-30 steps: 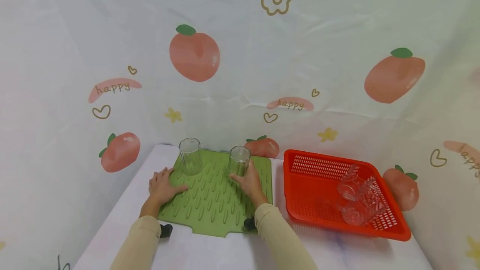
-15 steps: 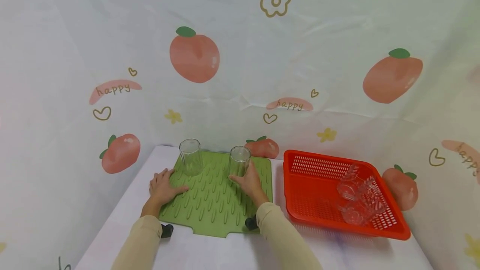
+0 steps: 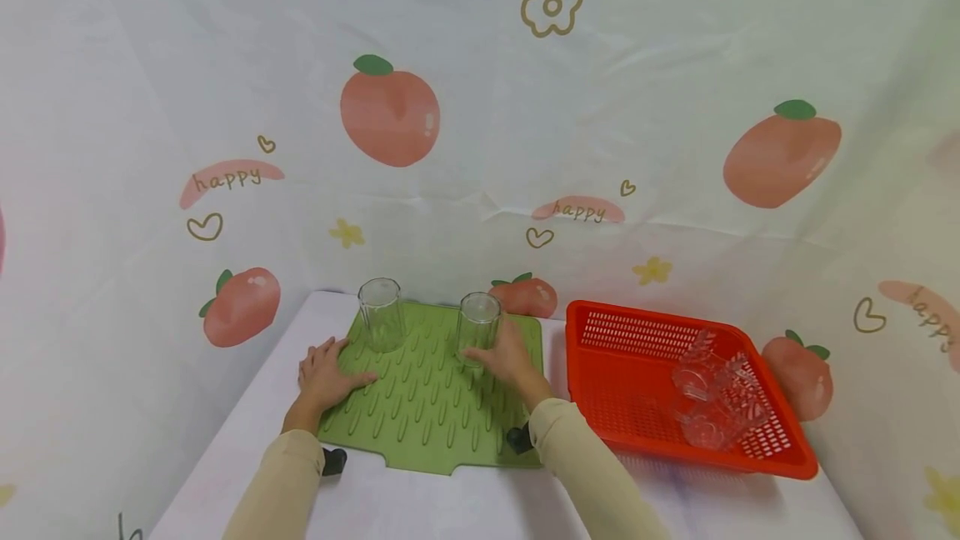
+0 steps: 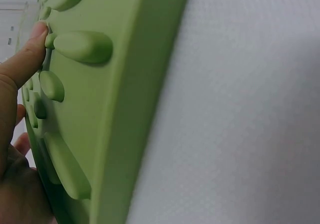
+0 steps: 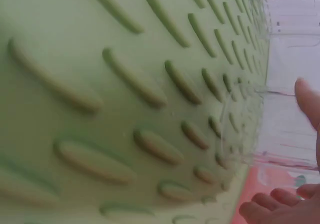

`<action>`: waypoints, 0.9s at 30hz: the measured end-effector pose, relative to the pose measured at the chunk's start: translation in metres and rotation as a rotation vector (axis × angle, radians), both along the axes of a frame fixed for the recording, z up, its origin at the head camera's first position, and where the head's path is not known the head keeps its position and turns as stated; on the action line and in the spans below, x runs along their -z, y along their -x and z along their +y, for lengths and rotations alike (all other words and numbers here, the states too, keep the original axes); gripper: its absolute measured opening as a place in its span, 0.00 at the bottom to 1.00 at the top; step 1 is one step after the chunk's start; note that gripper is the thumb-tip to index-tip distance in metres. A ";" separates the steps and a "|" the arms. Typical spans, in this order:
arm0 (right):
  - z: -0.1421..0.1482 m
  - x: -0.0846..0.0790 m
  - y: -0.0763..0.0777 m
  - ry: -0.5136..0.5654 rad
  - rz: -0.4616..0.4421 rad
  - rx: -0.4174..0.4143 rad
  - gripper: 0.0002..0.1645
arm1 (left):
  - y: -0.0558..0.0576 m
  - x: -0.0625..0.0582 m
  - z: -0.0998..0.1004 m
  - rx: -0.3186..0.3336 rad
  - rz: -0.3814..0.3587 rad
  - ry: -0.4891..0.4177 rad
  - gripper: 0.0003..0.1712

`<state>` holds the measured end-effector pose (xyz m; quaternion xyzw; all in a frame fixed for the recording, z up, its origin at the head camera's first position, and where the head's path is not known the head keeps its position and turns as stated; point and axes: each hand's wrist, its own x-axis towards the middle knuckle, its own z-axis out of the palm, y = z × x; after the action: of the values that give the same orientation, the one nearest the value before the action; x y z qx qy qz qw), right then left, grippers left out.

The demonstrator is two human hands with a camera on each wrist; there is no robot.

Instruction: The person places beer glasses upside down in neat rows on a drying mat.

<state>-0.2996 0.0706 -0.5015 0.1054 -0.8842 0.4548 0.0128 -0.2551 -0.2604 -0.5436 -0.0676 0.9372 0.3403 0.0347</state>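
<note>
Two clear, ridged drinking glasses stand upright on a green rubber mat (image 3: pixel 420 415) with raised oval bumps. One glass (image 3: pixel 382 317) is at the mat's back left, the other glass (image 3: pixel 478 325) right of the back middle. My left hand (image 3: pixel 327 377) rests over the mat's left edge, its thumb stretched out onto the bumps. Around the second glass, my right hand (image 3: pixel 512 352) is spread, holding nothing. In the right wrist view the thumb (image 5: pixel 307 102) lies by one side of that glass and the fingertips (image 5: pixel 255 209) sit apart on the other.
A red plastic basket (image 3: pixel 697 458) stands right of the mat, with several clear glass pieces (image 3: pixel 705 423) in its right half. A white cloth (image 3: pixel 420 511) covers the table. A fruit-printed curtain (image 3: pixel 465 157) closes off the back and sides.
My right hand has loosened from the glass, and its wrist and forearm have shifted a little right. The glass stays in place. My left hand has not moved.
</note>
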 end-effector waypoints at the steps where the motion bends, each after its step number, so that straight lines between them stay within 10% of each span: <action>1: 0.001 -0.002 -0.001 -0.007 -0.005 -0.005 0.59 | 0.000 -0.001 0.000 0.000 -0.001 -0.003 0.60; 10: 0.009 -0.028 -0.011 -0.161 -0.043 0.008 0.70 | -0.001 -0.004 0.001 0.010 -0.002 -0.005 0.60; 27: 0.034 -0.068 -0.020 -0.646 0.261 -0.064 0.62 | -0.001 -0.002 0.001 0.006 -0.002 -0.007 0.60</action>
<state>-0.2794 0.1045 -0.4335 0.1890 -0.9697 0.1342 0.0774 -0.2541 -0.2598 -0.5413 -0.0649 0.9363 0.3432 0.0368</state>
